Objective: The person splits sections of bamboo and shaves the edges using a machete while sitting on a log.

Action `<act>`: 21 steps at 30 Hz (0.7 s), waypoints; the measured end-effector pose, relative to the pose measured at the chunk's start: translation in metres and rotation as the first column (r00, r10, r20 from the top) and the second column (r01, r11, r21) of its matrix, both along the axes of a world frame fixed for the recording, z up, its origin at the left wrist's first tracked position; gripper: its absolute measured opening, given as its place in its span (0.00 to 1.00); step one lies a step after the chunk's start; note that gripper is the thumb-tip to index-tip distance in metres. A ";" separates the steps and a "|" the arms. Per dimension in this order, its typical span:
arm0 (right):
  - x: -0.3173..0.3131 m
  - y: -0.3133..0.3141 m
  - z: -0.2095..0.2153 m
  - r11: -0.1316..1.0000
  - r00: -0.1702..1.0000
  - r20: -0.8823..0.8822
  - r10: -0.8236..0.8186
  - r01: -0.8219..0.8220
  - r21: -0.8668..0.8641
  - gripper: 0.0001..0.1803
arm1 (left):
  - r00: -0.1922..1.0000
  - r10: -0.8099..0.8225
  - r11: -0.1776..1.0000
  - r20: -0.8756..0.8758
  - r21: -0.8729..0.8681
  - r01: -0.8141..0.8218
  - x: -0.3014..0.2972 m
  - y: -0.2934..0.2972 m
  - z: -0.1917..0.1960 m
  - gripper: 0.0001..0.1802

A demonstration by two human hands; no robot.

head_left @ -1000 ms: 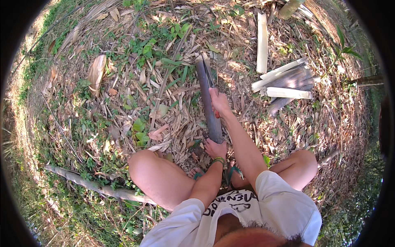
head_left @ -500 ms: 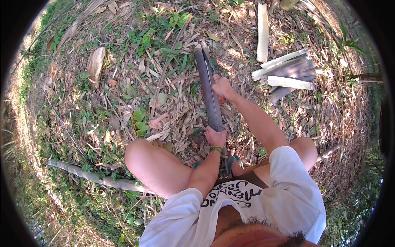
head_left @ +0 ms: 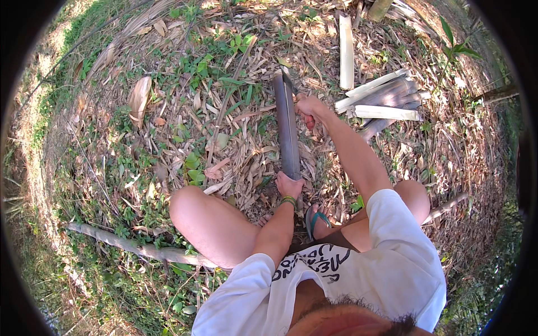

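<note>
Several pale split bamboo slats [head_left: 386, 99] already lie piled on the leaf litter, while the dark bamboo piece [head_left: 287, 126] in front stands unsplit, left hand [head_left: 288, 185] closed around its base, right hand [head_left: 311, 107] gripping a blade's handle beside it.

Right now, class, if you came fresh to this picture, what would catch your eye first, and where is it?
First, the long dark bamboo slat at the centre, its near end gripped by the left hand and its far part met by the right hand, which holds a red-handled tool. Next, the pile of pale split bamboo pieces at upper right, on dry leaf litter.
</note>
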State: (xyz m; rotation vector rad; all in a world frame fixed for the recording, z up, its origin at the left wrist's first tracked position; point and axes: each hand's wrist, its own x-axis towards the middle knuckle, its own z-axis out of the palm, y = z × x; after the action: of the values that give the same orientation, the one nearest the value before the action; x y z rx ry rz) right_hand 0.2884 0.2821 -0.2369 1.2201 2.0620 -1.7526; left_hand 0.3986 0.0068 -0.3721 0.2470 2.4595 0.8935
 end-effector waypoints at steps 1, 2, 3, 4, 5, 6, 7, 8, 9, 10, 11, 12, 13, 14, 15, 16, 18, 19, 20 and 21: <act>-0.002 -0.021 -0.004 0.988 0.990 0.018 -0.138 0.137 0.071 0.07 | 1.000 -0.017 1.000 0.008 0.010 0.017 -0.003 0.000 0.001 0.45; -0.003 -0.048 -0.011 0.951 0.960 0.031 -0.278 0.271 0.147 0.09 | 0.999 -0.037 0.999 0.023 0.022 0.036 -0.006 0.000 0.002 0.45; 0.000 -0.074 -0.021 0.893 0.909 0.046 -0.415 0.397 0.214 0.11 | 0.997 -0.060 0.998 0.048 0.022 0.059 -0.002 -0.005 0.002 0.46; 0.002 -0.090 -0.031 0.856 0.893 0.032 -0.449 0.419 0.302 0.14 | 0.998 -0.064 0.998 0.001 0.029 0.064 0.002 -0.006 0.001 0.47; -0.002 -0.100 -0.037 0.809 0.878 0.000 -0.478 0.440 0.390 0.18 | 0.998 -0.055 0.998 -0.016 0.042 0.056 0.001 -0.003 -0.001 0.48; -0.003 -0.105 -0.041 0.753 0.863 -0.033 -0.504 0.458 0.472 0.22 | 0.998 -0.045 0.997 -0.033 0.055 0.047 0.000 -0.001 -0.003 0.49; 0.000 -0.110 -0.047 0.747 0.864 -0.064 -0.499 0.467 0.474 0.21 | 0.999 -0.026 0.998 -0.035 0.063 0.028 0.002 -0.002 -0.003 0.50; 0.004 -0.114 -0.052 0.740 0.864 -0.096 -0.493 0.475 0.475 0.20 | 1.000 -0.029 0.998 -0.012 0.064 0.029 0.003 -0.005 -0.003 0.51; 0.006 -0.117 -0.057 0.734 0.864 -0.128 -0.487 0.485 0.475 0.19 | 0.999 -0.031 0.997 0.010 0.065 0.031 0.005 -0.009 -0.003 0.53; 0.006 -0.115 -0.061 0.732 0.854 -0.120 -0.506 0.498 0.466 0.19 | 0.999 -0.039 0.997 0.028 0.070 0.037 0.003 -0.008 0.003 0.54; 0.008 -0.112 -0.066 0.727 0.844 -0.108 -0.525 0.511 0.458 0.20 | 0.995 -0.065 0.997 0.077 0.043 0.062 0.002 -0.006 0.010 0.54; 0.011 -0.108 -0.071 0.722 0.832 -0.096 -0.546 0.526 0.450 0.20 | 0.988 -0.091 0.996 0.127 0.018 0.090 0.001 -0.004 0.018 0.54; 0.012 -0.103 -0.072 0.711 0.840 -0.098 -0.533 0.508 0.486 0.20 | 0.978 -0.117 0.993 0.170 -0.001 0.119 0.000 -0.002 0.019 0.54; 0.012 -0.095 -0.072 0.697 0.847 -0.099 -0.522 0.491 0.522 0.19 | 0.990 -0.103 0.994 0.100 -0.015 0.105 0.003 0.002 0.018 0.53; 0.014 -0.084 -0.072 0.680 0.852 -0.099 -0.514 0.475 0.558 0.19 | 0.995 -0.091 0.995 0.030 -0.025 0.092 0.008 0.010 0.019 0.52; 0.005 -0.078 -0.056 0.835 0.885 -0.070 -0.461 0.459 0.304 0.18 | 0.998 -0.054 0.998 -0.037 -0.047 0.052 0.009 0.007 0.011 0.51; -0.009 -0.042 -0.006 0.948 0.947 -0.064 -0.314 0.310 -0.070 0.17 | 1.000 0.012 0.995 -0.027 -0.100 -0.014 0.009 0.006 0.007 0.49; -0.011 -0.020 0.017 0.958 0.963 -0.093 -0.252 0.234 -0.165 0.17 | 1.000 0.022 0.992 -0.022 -0.126 -0.025 0.010 0.006 0.009 0.48; -0.010 -0.008 0.035 0.962 0.973 -0.054 -0.222 0.210 -0.172 0.17 | 1.000 0.014 0.993 0.018 -0.114 -0.012 0.009 0.005 0.011 0.52; -0.012 0.000 0.055 0.968 0.983 -0.025 -0.183 0.176 -0.178 0.17 | 1.000 0.025 0.991 0.003 -0.128 -0.025 0.009 0.003 0.012 0.51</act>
State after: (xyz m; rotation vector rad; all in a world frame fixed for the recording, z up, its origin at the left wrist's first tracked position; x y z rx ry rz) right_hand 0.2766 0.2823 -0.1824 1.3642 1.8202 -2.0065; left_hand 0.4074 0.0099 -0.3600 0.1690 2.5086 0.7414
